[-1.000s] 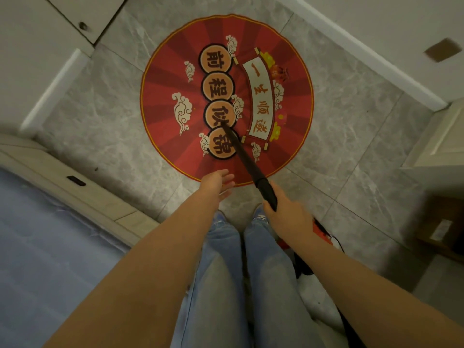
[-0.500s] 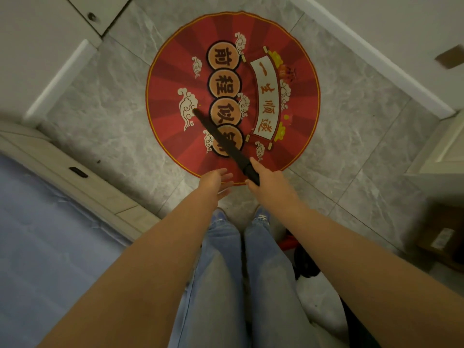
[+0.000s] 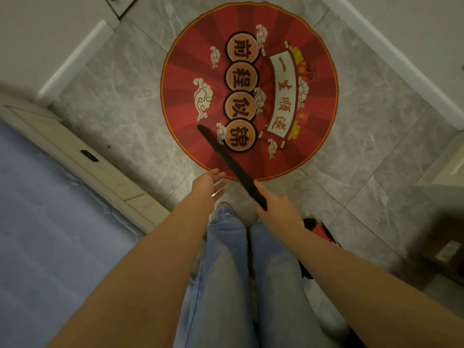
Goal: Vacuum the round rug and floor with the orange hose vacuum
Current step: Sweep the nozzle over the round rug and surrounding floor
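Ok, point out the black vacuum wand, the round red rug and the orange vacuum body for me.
black vacuum wand [image 3: 227, 156], head view, mid-shaft over the rug.
round red rug [image 3: 183, 79], head view, bare striped area on its left side.
orange vacuum body [image 3: 320, 229], head view, orange casing behind the right forearm.

Head-worn view, steeply downward over round rug [image 3: 251, 33]

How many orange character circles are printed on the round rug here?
4, in a column on the round rug: top, second, third, bottom beside the black wand. None looks hidden.
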The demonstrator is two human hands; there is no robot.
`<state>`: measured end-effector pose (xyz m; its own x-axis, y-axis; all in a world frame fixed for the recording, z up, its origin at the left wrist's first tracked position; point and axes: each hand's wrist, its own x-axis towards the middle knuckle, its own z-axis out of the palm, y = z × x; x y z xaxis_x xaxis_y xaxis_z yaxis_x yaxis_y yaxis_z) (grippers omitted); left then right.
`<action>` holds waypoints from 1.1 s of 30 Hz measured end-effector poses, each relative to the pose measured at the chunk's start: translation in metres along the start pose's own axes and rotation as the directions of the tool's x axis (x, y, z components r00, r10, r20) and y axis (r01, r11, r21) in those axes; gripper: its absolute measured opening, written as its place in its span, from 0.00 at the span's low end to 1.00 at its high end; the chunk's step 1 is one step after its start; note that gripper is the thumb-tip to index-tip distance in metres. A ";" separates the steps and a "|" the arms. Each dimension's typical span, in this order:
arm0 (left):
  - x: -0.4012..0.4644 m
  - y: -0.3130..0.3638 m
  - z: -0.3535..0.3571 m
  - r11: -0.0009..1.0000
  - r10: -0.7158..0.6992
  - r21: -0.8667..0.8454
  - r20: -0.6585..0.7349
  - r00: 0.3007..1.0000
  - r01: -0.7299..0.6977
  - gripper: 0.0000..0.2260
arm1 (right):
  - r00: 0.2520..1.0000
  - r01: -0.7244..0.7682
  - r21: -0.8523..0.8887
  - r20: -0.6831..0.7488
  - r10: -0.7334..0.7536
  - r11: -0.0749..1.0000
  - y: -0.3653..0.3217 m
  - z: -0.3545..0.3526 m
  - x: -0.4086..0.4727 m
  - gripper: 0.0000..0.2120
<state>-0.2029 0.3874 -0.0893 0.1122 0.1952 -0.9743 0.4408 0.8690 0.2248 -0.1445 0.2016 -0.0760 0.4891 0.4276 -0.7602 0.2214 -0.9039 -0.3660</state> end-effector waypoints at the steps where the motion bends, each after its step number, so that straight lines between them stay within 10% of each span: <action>1: 0.001 -0.001 -0.001 1.000 -0.002 -0.005 0.002 1.000 0.002 0.16 | 1.000 0.020 -0.007 -0.013 -0.020 1.000 -0.005 0.000 0.002 0.29; 16: 0.007 -0.011 -0.011 0.999 -0.054 0.003 0.055 0.997 0.054 0.13 | 0.996 0.071 -0.017 0.055 -0.070 0.997 0.005 0.017 0.009 0.36; 25: -0.003 -0.034 0.026 0.992 -0.118 0.066 0.169 0.979 0.108 0.09 | 0.998 0.003 -0.133 -0.062 -0.011 0.991 0.057 -0.038 0.011 0.28; 33: -0.017 -0.051 0.069 0.984 -0.113 0.156 0.148 0.982 0.090 0.12 | 0.956 -0.056 0.134 -0.278 0.091 0.989 0.126 -0.084 -0.030 0.26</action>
<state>-0.1657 0.3080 -0.0838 0.1924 0.0261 -0.9810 0.5830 0.8011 0.1357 -0.0609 0.0743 -0.0544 0.7226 0.3233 -0.6110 0.0790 -0.9167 -0.3916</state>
